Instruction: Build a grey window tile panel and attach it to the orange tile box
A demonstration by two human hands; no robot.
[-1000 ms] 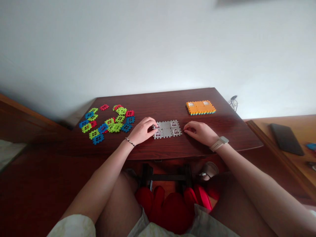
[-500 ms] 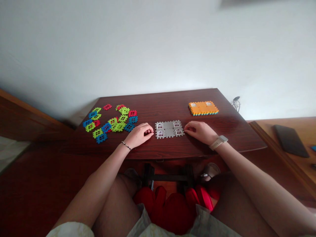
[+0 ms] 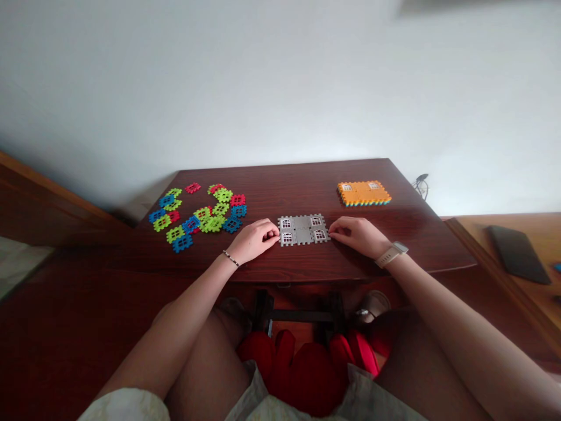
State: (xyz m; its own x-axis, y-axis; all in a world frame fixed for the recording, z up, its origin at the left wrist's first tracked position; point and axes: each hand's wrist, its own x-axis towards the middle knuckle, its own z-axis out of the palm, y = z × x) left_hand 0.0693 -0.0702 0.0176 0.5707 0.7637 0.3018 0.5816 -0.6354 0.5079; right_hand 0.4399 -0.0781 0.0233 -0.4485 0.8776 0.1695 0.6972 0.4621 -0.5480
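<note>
A flat grey panel [image 3: 303,229] of joined toothed tiles with small white windows lies near the front edge of the dark wooden table [image 3: 289,187]. My left hand [image 3: 254,240], with a thin bracelet on the wrist, pinches the panel's left edge. My right hand [image 3: 357,235], with a pale watch on the wrist, holds its right edge with the fingertips. Both hands rest on the tabletop.
Several loose green, blue and red toothed tiles [image 3: 201,215] are scattered at the table's left. An orange tile stack [image 3: 363,193] with windows lies at the back right. A dark tablet [image 3: 519,254] sits on a lighter surface to the right. Red slippers [image 3: 307,365] lie below.
My left hand drew back off the grey panel's left corner, then returned to its left edge. My right hand closed in onto the right edge. The view shifted slightly.
</note>
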